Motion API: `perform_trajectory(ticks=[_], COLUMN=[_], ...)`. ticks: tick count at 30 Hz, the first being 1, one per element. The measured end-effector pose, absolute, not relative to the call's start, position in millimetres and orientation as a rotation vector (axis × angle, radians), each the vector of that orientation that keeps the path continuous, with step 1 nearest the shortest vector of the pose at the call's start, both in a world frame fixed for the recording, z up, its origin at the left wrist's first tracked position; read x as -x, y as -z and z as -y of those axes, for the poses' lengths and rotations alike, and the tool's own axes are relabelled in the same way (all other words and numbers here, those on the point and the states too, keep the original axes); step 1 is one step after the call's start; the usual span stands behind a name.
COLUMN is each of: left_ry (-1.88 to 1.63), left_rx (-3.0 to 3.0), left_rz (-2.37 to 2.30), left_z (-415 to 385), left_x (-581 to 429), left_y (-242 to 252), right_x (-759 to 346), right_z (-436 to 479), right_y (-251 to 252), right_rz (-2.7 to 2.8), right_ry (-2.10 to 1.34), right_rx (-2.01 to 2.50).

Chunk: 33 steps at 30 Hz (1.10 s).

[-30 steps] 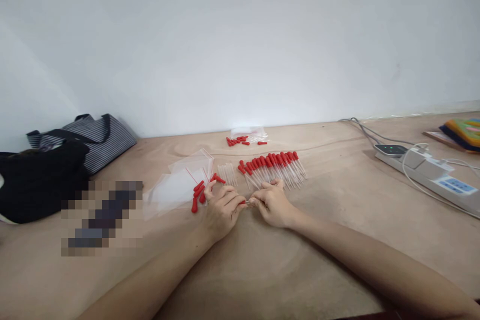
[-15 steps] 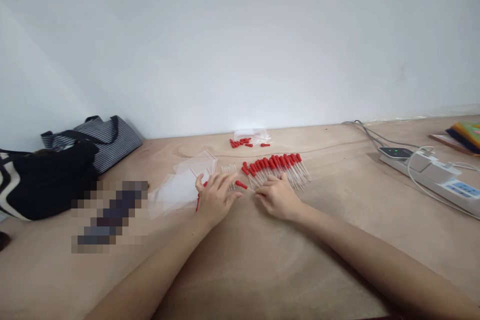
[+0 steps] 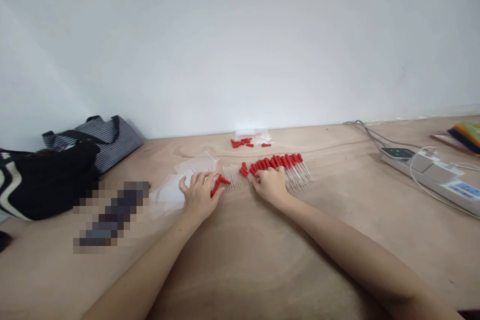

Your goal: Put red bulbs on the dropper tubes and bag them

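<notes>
A: Starting far L — seen there?
B: Clear bags [image 3: 170, 187], flat on table [image 3: 232, 250]. Next, left hand [image 3: 200, 192]: fingers spread, thumb apart, not closed on anything.

A: Nearest to that grip?
B: Red bulbs [image 3: 224, 179], on table at R edge of left hand, approx. between thumb and fingers; contact can't be told. Of the two, one with long axis slanting fwd-right, the other with narrow end aimed right, twd clear tubes [image 3: 232, 176]. Tubes side by side, roughly fore-and-aft, betw. hands, nearer L.

A: And at R?
B: Right hand [image 3: 272, 185], fingers curled down over L part of row of droppers [image 3: 288, 161], red ends fwd. Pinching or not — can't tell; fingertips hidden.

A: Vs. 0.5 s ago?
B: Shifted L with left hand, uncovering tubes and bulbs; shifted fwd with right hand, onto row.
</notes>
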State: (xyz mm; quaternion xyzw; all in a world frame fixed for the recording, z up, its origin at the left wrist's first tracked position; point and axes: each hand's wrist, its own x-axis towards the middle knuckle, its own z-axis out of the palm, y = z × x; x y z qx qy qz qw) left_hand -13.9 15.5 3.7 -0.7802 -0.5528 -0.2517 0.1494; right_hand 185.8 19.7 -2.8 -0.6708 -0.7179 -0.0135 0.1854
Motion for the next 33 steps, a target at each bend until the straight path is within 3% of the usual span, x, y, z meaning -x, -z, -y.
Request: perform_trajectory(ticks=[11, 22, 33], left_ry=[0.656, 0.525, 0.437], left_rx=[2.23, 2.226, 2.155], left_rz=[1.619, 1.681, 1.673], left_z=[-17.3, -13.6, -12.3], left_x=[19.7, 19.2, 18.6], left_y=[-1.0, -5.5, -8.5], right_x=[-165.3, -153.9, -134.9], right_z=[-36.5, -32.3, -53.7], right_y=[7.6, -0.5, -13.8], right_rz=[1.826, 2.018, 2.131], right_ry=[-0.094, 0.063, -0.149], right_rx=[1.987, 1.768, 2.14])
